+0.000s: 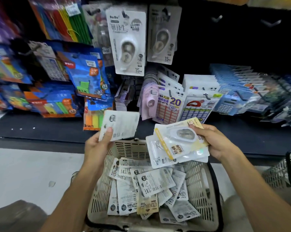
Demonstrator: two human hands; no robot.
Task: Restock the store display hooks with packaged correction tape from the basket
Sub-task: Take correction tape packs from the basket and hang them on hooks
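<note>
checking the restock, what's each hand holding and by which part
Left hand pinches one white pack at its lower left corner; right hand grips a fanned stack of packs by its right edge.

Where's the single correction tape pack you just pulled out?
In the head view, the single pack is left of centre, back side showing, held by the left hand above the basket's far rim, below the hanging display packs.

Cream slatted basket (98,195), yellow-striped white packet (175,139)

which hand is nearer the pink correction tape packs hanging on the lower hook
Right. The right hand is just below-right of the pink correction tape packs; the left hand sits farther off, below-left.
</note>
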